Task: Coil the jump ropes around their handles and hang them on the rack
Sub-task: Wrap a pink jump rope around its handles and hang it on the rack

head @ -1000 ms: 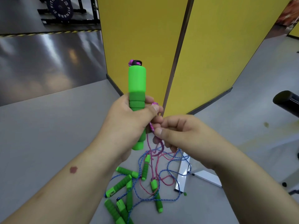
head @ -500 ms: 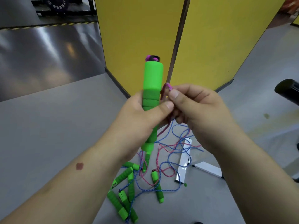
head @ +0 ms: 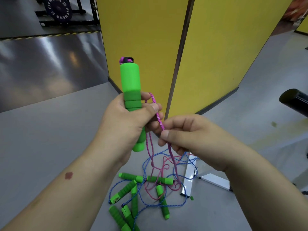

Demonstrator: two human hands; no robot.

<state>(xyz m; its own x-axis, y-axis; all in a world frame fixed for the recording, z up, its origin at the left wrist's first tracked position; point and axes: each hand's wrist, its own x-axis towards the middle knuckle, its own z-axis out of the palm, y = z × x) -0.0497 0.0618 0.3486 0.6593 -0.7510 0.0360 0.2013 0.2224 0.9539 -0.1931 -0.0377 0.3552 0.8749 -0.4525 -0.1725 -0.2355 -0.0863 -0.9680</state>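
We see a green foam handle upright, a pink rope emerging at its top and hanging beside it. Below it, more green handles lie tangled in blue rope on the floor.

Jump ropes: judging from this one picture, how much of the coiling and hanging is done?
Nothing finished shows. In hand: left hand grips upright green handles; right hand pinches the pink rope, no coils visible. Left: the tangled ropes and handles on the floor, then hanging.
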